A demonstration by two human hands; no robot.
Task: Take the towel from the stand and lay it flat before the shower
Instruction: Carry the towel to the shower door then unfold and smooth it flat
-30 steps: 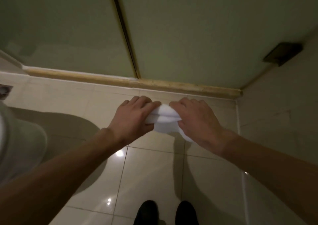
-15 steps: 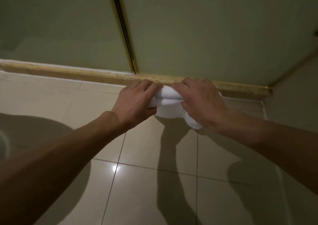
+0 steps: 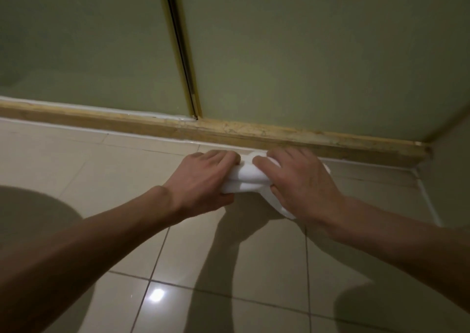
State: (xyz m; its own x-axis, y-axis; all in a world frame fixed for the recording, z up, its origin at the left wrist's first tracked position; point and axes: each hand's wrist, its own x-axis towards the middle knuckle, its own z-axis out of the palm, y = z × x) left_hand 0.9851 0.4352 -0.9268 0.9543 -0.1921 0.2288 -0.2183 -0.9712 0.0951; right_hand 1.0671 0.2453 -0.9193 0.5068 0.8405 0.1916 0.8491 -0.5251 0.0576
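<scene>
The upper part of the view is filled by the frosted shower glass (image 3: 305, 52), which is divided by a dark vertical seam with a brass-coloured edge (image 3: 181, 50). Along the foot of the glass a marbled tan threshold strip (image 3: 279, 134) is seen, running from the left edge to the right-hand corner, where a wall (image 3: 450, 159) is met. All positions below are referred to this threshold.

On the near side of the threshold the floor is covered by glossy beige tiles (image 3: 254, 269), on which arm shadows and one bright light reflection (image 3: 156, 295) are shown.

The white towel (image 3: 248, 177) is held folded and bunched just on the near side of the threshold, right of the seam. Whether the tiles are touched by it cannot be told; a shadow is cast beneath it.

The left hand (image 3: 203, 182) is closed on the towel's left end, fingers curled over the top. The right hand (image 3: 300, 185) is closed over the right end, and a fold of cloth is seen hanging out beneath its palm.
</scene>
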